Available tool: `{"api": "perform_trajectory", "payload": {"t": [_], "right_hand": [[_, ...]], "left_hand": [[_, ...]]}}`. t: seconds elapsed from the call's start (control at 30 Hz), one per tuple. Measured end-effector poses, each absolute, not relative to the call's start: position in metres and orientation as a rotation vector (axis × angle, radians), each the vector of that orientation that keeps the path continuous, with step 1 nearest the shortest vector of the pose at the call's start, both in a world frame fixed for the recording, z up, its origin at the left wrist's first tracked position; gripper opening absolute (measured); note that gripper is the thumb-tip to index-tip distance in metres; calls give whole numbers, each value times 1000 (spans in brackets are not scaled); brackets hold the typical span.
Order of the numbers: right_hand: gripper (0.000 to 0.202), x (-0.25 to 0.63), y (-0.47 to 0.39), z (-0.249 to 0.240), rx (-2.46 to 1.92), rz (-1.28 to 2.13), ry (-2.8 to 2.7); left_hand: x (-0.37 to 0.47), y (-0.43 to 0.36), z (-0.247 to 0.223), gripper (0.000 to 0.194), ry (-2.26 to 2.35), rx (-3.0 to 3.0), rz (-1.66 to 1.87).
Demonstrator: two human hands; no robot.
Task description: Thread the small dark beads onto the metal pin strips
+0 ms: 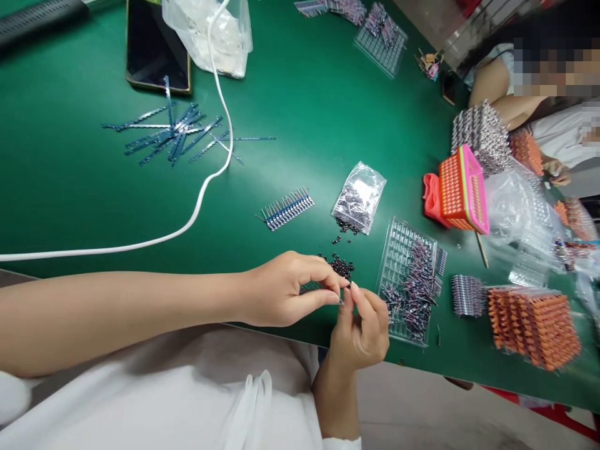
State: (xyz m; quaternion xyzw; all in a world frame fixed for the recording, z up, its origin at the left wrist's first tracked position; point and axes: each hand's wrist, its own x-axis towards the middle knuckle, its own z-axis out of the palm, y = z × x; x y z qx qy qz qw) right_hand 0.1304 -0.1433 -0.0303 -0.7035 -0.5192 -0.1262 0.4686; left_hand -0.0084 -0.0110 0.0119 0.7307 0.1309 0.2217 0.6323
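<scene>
Thumb and forefinger of my left hand (300, 289) pinch a thin metal lead near the table's front edge. My right hand (360, 325) meets it fingertip to fingertip, pinching a tiny black bead (349, 285) at the lead's end. Just beyond the fingers lies a pile of small dark beads (341, 266). A clear bag of beads (359, 197) is open farther back, some spilled at its mouth. Left of the bag sits a strip of wired components (287, 209). A clear tray (391, 256) heaped with loose leaded parts (419, 287) stands right of my right hand.
A white cable (201, 197) crosses the green table (290, 125). Blue strips (180, 134), a phone (157, 50) and a plastic bag (225, 44) lie at the back left. At right are a basket (462, 190), orange stacks (534, 325) and another person's hand (557, 170).
</scene>
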Motion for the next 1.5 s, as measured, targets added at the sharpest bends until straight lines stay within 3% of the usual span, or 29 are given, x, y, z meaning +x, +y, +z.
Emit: {"api": "perform_trajectory", "payload": {"t": [0.23,0.53,0.8,1.1,1.3,1.5], "right_hand": [[29,133,-143,-25,-1720,-107,-1270],[41,147,-146,-12,-1744,-147,-1554],[27,142,-142,-15,-1723,-46,-1378],[20,142,-139,-20,-1755,-330,-1531],[4,133,-141,-18,-1711,91,-1159],[6,125,-141,-23,-1554,405,-862]], "left_hand": [[-8,-11,10,15,274,1765,534],[-7,-11,11,13,326,1729,491],[-7,-10,11,15,342,1717,455],[-7,-8,10,17,380,1657,419],[-4,-9,12,26,521,1525,295],[-1,-11,13,20,579,1421,354]]}}
